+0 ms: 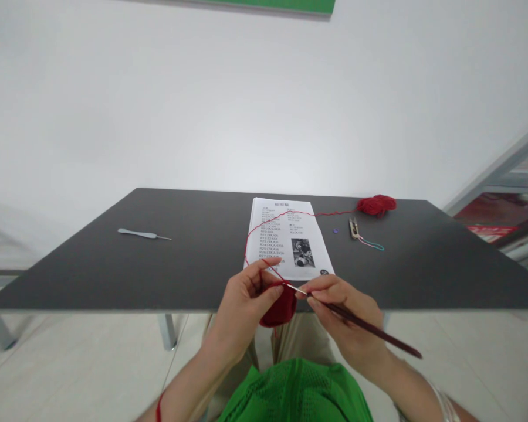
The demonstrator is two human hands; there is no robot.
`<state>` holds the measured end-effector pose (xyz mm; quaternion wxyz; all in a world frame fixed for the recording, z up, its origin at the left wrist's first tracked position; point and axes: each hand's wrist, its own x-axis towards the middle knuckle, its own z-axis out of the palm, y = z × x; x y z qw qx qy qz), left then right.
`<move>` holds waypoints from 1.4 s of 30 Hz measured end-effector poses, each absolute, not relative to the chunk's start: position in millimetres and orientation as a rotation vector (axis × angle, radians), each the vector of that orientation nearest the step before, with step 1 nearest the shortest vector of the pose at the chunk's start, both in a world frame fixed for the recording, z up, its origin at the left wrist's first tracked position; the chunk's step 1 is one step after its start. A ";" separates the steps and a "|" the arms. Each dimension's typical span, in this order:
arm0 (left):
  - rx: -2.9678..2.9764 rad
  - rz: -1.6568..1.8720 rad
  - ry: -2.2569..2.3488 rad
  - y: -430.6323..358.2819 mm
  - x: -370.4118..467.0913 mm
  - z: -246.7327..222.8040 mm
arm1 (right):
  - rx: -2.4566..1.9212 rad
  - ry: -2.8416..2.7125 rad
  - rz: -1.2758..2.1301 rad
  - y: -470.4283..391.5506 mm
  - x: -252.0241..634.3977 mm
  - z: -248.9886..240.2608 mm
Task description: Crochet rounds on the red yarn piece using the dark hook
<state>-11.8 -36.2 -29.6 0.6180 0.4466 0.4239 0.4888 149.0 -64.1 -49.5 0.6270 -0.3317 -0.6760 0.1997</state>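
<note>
Between my hands, at the table's front edge, is a small piece of red crochet work [278, 309]. My left hand [246, 302] pinches its upper edge, with the index finger raised and the red yarn [246, 246] running over it. In my right hand [345, 313] is a crochet hook [369, 329] with a long dark handle, held like a pen. Its thin metal tip points left and meets the top edge of the crochet work. Whether a loop sits on the tip is too small to tell.
Printed pattern sheets [286, 234] lie on the dark table [193, 252] beyond my hands. Yarn crosses them to a red yarn ball [376, 205] at back right. Nearby are a small purple ring [335, 231] and thread snips [354, 228] with a cord. A grey-handled hook [143, 234] lies left.
</note>
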 end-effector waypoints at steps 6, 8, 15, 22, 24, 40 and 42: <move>1.197 1.180 1.079 -36.4 -10.6 -38.9 | -0.836 -1.576 0.268 -71.3 137.2 -53.5; 1.290 1.192 1.143 -37.1 -10.5 -39.7 | -0.860 -1.516 0.321 -72.3 135.5 -57.9; 1.457 1.196 1.261 -42.9 -6.9 -33.7 | -0.738 -1.746 0.099 -62.4 136.8 -88.4; 0.922 1.057 0.948 -36.6 -11.2 -35.7 | -0.454 -1.891 -0.080 -38.3 154.7 -79.8; 0.746 0.967 0.843 -33.7 -11.5 -36.6 | -0.412 -1.972 -0.174 -40.3 157.4 -77.4; 1.478 1.252 1.085 -36.2 -8.9 -36.1 | -0.687 -1.073 0.966 -56.3 140.3 -67.4; 1.534 1.247 1.096 -36.5 -10.0 -35.6 | -0.724 -1.240 0.824 -60.4 144.5 -58.8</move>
